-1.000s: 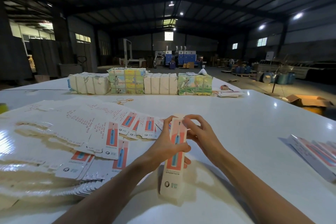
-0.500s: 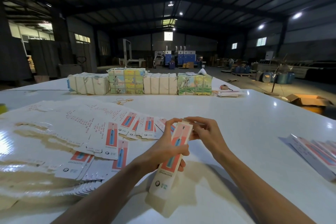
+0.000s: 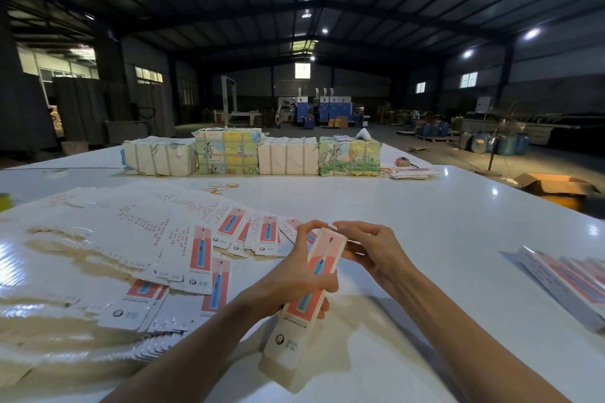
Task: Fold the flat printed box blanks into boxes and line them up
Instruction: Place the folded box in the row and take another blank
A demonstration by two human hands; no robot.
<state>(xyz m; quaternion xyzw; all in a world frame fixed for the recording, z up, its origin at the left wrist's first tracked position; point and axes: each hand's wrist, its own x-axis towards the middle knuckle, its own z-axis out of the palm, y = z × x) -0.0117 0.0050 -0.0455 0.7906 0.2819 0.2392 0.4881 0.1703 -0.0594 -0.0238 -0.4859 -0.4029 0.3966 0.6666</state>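
Head view. Large dim warehouse, roof lamps on, machines far back. Work goes on at a glossy white table (image 3: 425,232). Along its far edge stands a row of strapped paper bundles (image 3: 226,154), with loose rubber bands (image 3: 219,188) just in front of them. An open carton (image 3: 556,186) sits on the floor off the right edge.

Flat blanks (image 3: 147,245) lie fanned in overlapping layers on the left, print side up, near the left forearm. The fanning probably lets one sheet be slid off without lifting the heap.

The box (image 3: 311,285) in hand is already squared into a long tube, tilted, near end low above the table and far end raised toward the right. The left hand (image 3: 291,278) grips it round the middle, thumb across the printed face and fingers curled behind; that looks like a clamp to keep the tube from collapsing flat. The right hand (image 3: 373,249) pinches at the far end with bent fingertips, narrow spread, likely tucking the end flap. The flap itself is hidden by the fingers.

Finished boxes (image 3: 566,278) lie side by side at the right edge, well apart from the blanks, which keeps done work away from raw stock. This box likely joins that row once closed.
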